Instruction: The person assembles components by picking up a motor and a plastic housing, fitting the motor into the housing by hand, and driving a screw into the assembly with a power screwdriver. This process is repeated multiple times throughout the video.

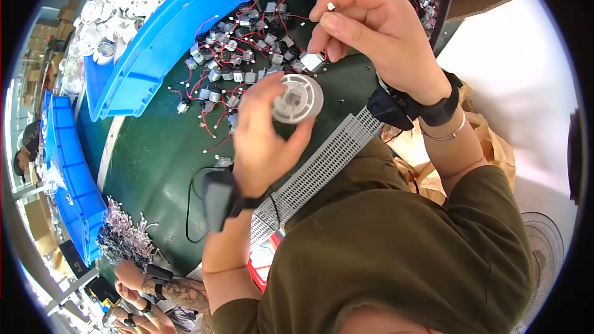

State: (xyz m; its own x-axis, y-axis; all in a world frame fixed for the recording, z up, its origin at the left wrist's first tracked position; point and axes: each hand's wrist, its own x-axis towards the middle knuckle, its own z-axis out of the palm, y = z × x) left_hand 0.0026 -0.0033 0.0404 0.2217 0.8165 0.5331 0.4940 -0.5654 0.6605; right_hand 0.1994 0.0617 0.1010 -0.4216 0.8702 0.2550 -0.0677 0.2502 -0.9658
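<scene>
My left hand (263, 139) grips a round, pale grey plastic housing (299, 100) between thumb and fingers. The housing's ribbed, open side with a square recess in its middle faces up. My right hand (377, 40) is closed in a pinch, with a small white plug (331, 7) showing at its fingertips. Just below those fingers is a small motor (311, 60) with a silvery-white case; whether its wires run to the plug is hidden. Several small motors (250, 77) with red and black wires lie heaped on the green tabletop (148, 154) beyond my left hand.
A blue bin (148, 43) stands at the far left, with white round parts (117, 0) behind it. A perforated grey strip (315, 173) runs along the near table edge. Wire bundles (127, 235) lie at lower left, near a co-worker's hands (129, 275). A fan (544, 253) stands at right.
</scene>
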